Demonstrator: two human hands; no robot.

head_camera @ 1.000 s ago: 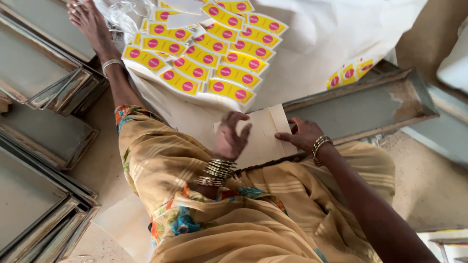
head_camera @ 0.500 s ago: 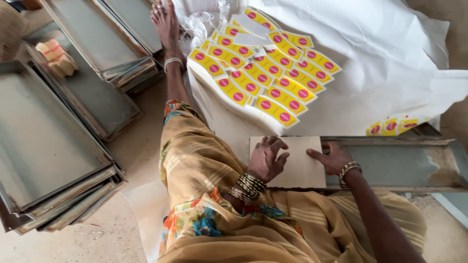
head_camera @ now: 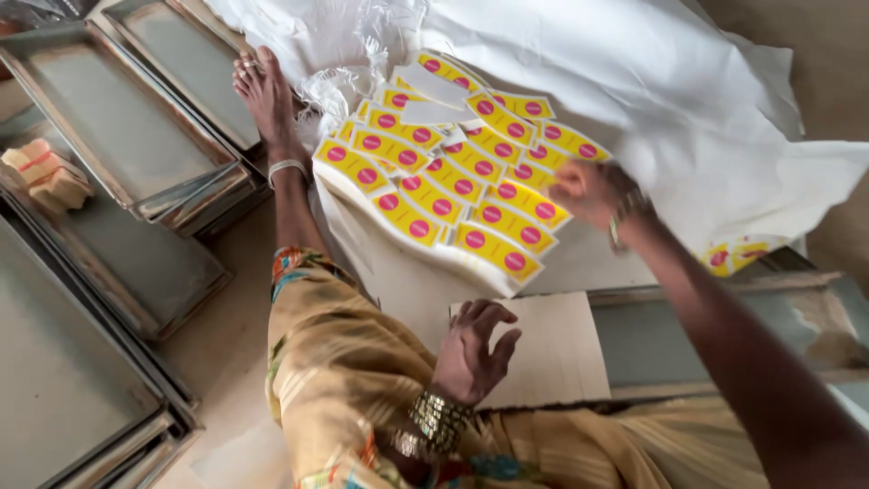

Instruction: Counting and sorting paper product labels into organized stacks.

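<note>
I sit on the floor, one leg stretched out. My left hand (head_camera: pixel 472 349) rests with curled fingers on a flat pale cardboard sheet (head_camera: pixel 557 349) lying over my lap and a metal tray (head_camera: pixel 715 330). My right hand (head_camera: pixel 587 192) is blurred, reaching over the right side of a spread of yellow labels with pink dots (head_camera: pixel 444 186); whether it holds one I cannot tell. The labels lie in overlapping rows on crumpled white paper (head_camera: pixel 652 81). Both wrists wear bangles.
Several shallow metal trays (head_camera: pixel 118 127) are stacked on the left, by my bare foot (head_camera: pixel 264 95). A few tan blocks (head_camera: pixel 47 172) sit in one tray. More yellow labels (head_camera: pixel 738 254) lie at the right, by the white paper's edge.
My right hand left the cardboard sheet and rose to the yellow labels. The left hand stayed on the sheet. The view shifted so the labels sit nearer the centre.
</note>
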